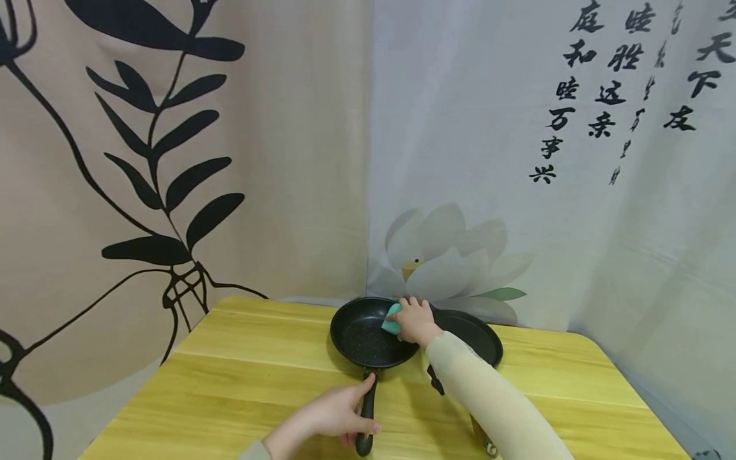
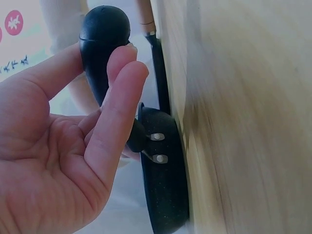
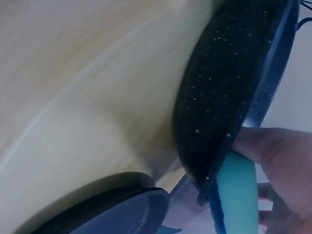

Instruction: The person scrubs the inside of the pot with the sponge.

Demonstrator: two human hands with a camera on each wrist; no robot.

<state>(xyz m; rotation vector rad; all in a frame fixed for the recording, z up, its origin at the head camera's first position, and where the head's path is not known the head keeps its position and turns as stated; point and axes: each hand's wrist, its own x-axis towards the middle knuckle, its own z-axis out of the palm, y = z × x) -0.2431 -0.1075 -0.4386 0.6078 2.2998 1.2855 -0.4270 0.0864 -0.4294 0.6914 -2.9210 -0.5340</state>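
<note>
My left hand (image 1: 342, 412) grips the black handle of a speckled black frying pan (image 1: 359, 342), its thumb lying along the top near the pan. In the left wrist view, fingers pass around the handle (image 2: 100, 63), and two rivet heads show on the pan's wall. At the pan's right side, my right hand (image 1: 418, 321) holds a teal sponge (image 1: 392, 319) against the inside near the rim. The right wrist view shows the sponge (image 3: 237, 192) with a dark blue layer, pinched by the thumb right at the pan's rim.
A flatter black pan (image 1: 474, 335) lies right of the frying pan, partly hidden by my right sleeve (image 1: 489, 390). A wooden handle (image 2: 145, 14) shows in the left wrist view. The wood-grain table (image 1: 253, 345) meets a printed curtain (image 1: 299, 160) behind.
</note>
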